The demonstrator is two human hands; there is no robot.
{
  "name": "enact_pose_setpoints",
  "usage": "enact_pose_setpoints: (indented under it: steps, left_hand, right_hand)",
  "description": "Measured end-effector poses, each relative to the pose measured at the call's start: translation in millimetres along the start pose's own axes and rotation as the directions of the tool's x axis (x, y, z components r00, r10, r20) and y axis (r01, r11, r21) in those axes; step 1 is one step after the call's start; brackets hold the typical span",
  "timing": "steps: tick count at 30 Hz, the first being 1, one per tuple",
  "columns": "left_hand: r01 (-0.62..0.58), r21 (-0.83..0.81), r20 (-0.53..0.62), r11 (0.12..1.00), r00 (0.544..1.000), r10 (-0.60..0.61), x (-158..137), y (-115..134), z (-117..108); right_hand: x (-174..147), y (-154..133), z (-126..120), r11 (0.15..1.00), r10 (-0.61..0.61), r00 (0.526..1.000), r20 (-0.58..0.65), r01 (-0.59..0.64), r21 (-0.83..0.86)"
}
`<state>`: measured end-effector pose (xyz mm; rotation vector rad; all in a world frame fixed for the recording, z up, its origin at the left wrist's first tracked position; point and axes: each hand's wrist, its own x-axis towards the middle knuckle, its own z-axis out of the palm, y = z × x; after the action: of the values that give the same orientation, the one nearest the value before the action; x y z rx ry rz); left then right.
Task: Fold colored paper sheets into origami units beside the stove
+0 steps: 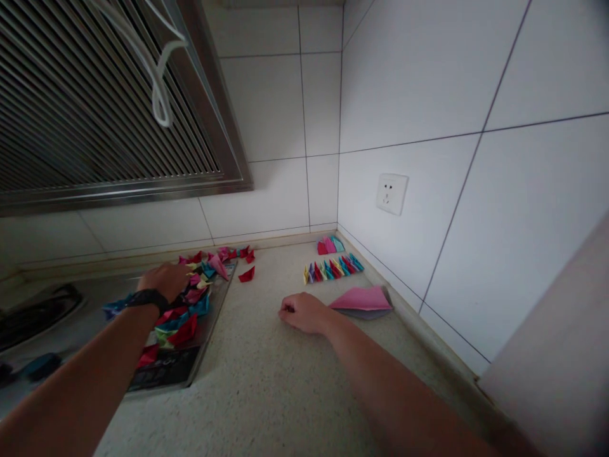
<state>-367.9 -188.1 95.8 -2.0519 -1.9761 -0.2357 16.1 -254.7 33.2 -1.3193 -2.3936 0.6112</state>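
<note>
My left hand point(166, 282), with a dark watch point(147, 299) at its wrist, reaches into a heap of folded paper boats point(183, 327) at the edge of the cooktop. Its fingers are hidden from view among the red, pink, blue and yellow folds. My right hand point(304, 312) rests on the counter with curled fingers, and nothing shows in it. Just beyond that hand a row of thin folded boats point(333, 269) stands packed side by side. Behind the row is a smaller red, pink and teal group point(330, 245). A larger pink folded paper point(364, 299) lies beside my right wrist.
The steel cooktop point(107, 282) has a burner point(40, 314) and a knob point(42, 365) at left. A slatted range hood point(143, 127) with a hanging white cable point(159, 95) is above. A single red boat point(247, 275) sits on the speckled counter point(247, 381). The tiled wall carries a socket point(392, 193).
</note>
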Motion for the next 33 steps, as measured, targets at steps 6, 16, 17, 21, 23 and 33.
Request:
enact_pose_setpoints:
  steps: [6, 16, 17, 21, 23, 33]
  left_hand:
    - [-0.044, 0.19, -0.234, 0.981, 0.968, 0.089, 1.6, -9.6, -15.4]
    - [-0.232, -0.695, -0.524, 0.68, 0.811, -0.259, -33.2, 125.6, -57.6]
    - [-0.292, -0.81, -0.477, 0.508, 0.832, -0.282, -37.8, 144.6, -54.5]
    - [-0.224, -0.967, -0.173, -0.12, 0.927, -0.334, -56.0, 197.7, -25.7]
    - [-0.131, -0.952, -0.05, -0.276, 0.958, -0.284, -64.8, 209.1, -9.9]
    - [-0.004, -0.948, 0.03, -0.318, 0.995, -0.099, -72.9, 207.7, 14.9]
  right_hand:
    - [-0.7, 0.6, 0.1, 1.0, -0.002, 1.0, -0.003, 0.002, 0.007]
    - [-0.5, 3.2, -0.6, 0.986, -0.025, 0.991, -0.129, 0.046, 0.162]
    - [-0.4, 3.9, -2.7, 0.977, -0.003, 0.974, -0.226, 0.05, 0.205]
    - [-0.2, 13.7, -13.8, 0.932, 0.176, 0.829, -0.531, 0.034, 0.362]
    - [0.0, 21.1, -17.5, 0.917, 0.224, 0.765, -0.604, 0.044, 0.396]
    - [0.7, 28.9, -19.3, 0.665, 0.334, 0.801, -0.498, 0.174, 0.726]
